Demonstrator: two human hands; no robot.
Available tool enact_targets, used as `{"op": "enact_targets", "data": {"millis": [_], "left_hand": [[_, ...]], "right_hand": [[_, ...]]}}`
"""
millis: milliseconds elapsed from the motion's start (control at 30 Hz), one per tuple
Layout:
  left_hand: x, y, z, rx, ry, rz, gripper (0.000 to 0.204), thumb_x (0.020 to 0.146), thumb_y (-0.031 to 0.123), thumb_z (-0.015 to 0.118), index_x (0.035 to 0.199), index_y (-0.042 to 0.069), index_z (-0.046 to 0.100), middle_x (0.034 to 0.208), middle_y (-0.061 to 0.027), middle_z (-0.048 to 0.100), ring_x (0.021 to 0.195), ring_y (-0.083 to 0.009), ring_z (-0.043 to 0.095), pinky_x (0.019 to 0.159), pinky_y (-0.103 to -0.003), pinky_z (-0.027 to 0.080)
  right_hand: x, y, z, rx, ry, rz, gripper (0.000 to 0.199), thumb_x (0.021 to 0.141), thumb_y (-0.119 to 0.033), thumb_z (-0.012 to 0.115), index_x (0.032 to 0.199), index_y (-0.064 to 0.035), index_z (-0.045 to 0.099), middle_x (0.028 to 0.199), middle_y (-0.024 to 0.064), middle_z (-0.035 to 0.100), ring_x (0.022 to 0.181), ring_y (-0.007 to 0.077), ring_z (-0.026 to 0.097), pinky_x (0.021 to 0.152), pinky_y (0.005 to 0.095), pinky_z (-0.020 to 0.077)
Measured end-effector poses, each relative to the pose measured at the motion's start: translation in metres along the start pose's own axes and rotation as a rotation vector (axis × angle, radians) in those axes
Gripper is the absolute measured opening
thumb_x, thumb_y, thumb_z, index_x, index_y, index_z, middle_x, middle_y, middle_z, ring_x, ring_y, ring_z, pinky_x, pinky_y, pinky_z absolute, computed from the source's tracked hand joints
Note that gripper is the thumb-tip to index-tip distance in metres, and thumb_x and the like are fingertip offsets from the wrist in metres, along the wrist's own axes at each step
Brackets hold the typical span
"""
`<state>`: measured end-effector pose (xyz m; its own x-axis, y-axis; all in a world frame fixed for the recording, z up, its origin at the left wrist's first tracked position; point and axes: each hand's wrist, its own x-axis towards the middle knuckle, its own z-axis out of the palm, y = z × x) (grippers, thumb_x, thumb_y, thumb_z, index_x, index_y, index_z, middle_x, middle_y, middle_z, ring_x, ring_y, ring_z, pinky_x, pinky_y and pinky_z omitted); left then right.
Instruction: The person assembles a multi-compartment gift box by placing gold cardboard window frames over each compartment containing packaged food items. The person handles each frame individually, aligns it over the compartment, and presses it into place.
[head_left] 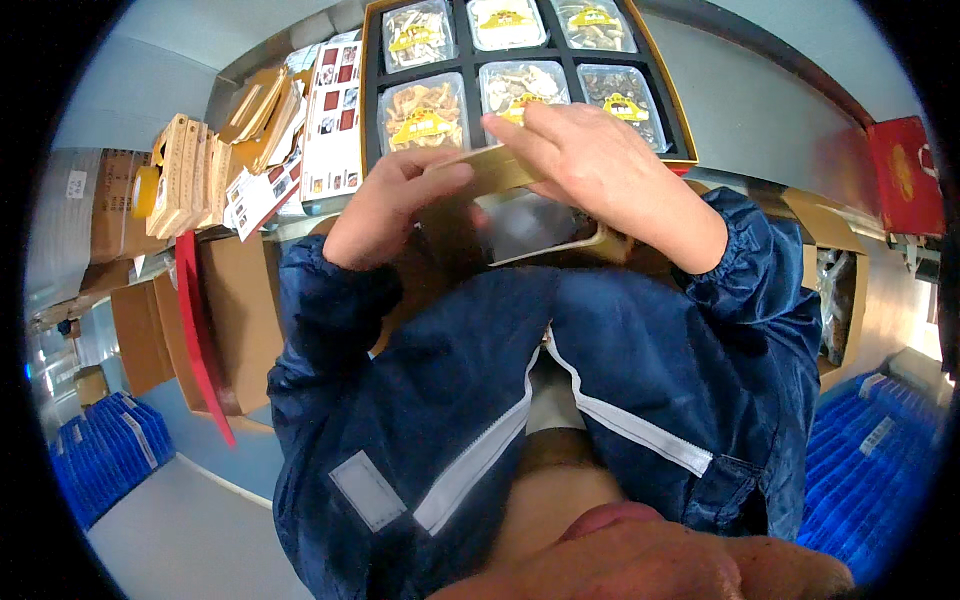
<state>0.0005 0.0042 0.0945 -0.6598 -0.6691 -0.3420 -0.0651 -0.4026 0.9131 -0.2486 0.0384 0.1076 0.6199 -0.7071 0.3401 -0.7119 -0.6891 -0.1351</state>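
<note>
Close in front of my chest, a thin gold-coloured strip spans between my hands. My left hand pinches its left end between thumb and fingers. My right hand bends over its right end, fingers closed and partly covering it. Just below lies a clear plastic container with a pale rim, blurred; whether it joins the strip I cannot tell. Beyond my hands stands a gold-edged gift box with a black divided insert. Clear tubs of dried foods with yellow labels fill its compartments.
Left of the gift box lie a printed card, bundles of brown card pieces and a yellow tape roll. An open cardboard carton stands lower left, another at right. A red box sits far right.
</note>
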Motion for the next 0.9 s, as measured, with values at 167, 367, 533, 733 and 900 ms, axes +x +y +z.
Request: {"op": "enact_targets", "data": {"millis": [167, 367, 533, 733, 900], "left_hand": [[-0.005, -0.033, 0.012, -0.144, 0.124, 0.102, 0.035, 0.102, 0.023, 0.059, 0.127, -0.001, 0.058, 0.104, -0.0116, 0.071, 0.083, -0.0179, 0.071, 0.079, -0.029, 0.055], [0.003, -0.034, 0.024, -0.148, 0.249, 0.102, 0.032, 0.102, 0.026, 0.06, 0.117, -0.001, 0.063, 0.087, -0.0095, 0.072, 0.072, -0.0146, 0.069, 0.065, -0.025, 0.054], [0.002, -0.028, 0.023, -0.064, 0.171, 0.073, 0.031, 0.101, 0.028, 0.062, 0.111, -0.002, 0.066, 0.079, -0.0085, 0.072, 0.07, -0.0127, 0.068, 0.066, -0.025, 0.054], [-0.008, -0.023, 0.027, -0.002, 0.101, 0.091, 0.03, 0.1, 0.029, 0.064, 0.105, 0.0, 0.069, 0.078, -0.0058, 0.07, 0.072, -0.0101, 0.064, 0.068, -0.024, 0.05], [-0.014, -0.027, 0.033, 0.263, -0.006, 0.087, 0.025, 0.1, 0.02, 0.063, 0.114, -0.001, 0.064, 0.089, -0.0049, 0.07, 0.083, -0.0099, 0.063, 0.075, -0.026, 0.05]], "right_hand": [[-0.009, 0.005, 0.008, 0.098, -0.007, 0.093, 0.065, 0.078, -0.015, 0.077, 0.137, -0.0036, 0.053, 0.1, 0.0132, 0.059, 0.09, 0.0317, 0.062, 0.076, 0.041, 0.0511], [-0.002, -0.009, 0.012, 0.014, 0.102, 0.03, 0.058, 0.079, -0.018, 0.076, 0.131, -0.0009, 0.057, 0.099, 0.0135, 0.066, 0.093, 0.0313, 0.065, 0.081, 0.0405, 0.0524], [0.0, -0.007, 0.014, 0.06, 0.16, 0.027, 0.048, 0.078, -0.023, 0.075, 0.118, -0.0005, 0.059, 0.092, 0.0125, 0.067, 0.088, 0.032, 0.067, 0.076, 0.0412, 0.0548], [-0.002, -0.004, 0.0, 0.26, 0.029, 0.024, 0.033, 0.082, -0.021, 0.072, 0.107, -0.003, 0.06, 0.09, 0.0159, 0.067, 0.082, 0.0346, 0.068, 0.068, 0.044, 0.0553], [-0.022, 0.001, 0.016, 0.422, -0.171, 0.025, 0.017, 0.091, -0.019, 0.066, 0.098, -0.0043, 0.06, 0.078, 0.0174, 0.062, 0.072, 0.0363, 0.066, 0.063, 0.0428, 0.0527]]}}
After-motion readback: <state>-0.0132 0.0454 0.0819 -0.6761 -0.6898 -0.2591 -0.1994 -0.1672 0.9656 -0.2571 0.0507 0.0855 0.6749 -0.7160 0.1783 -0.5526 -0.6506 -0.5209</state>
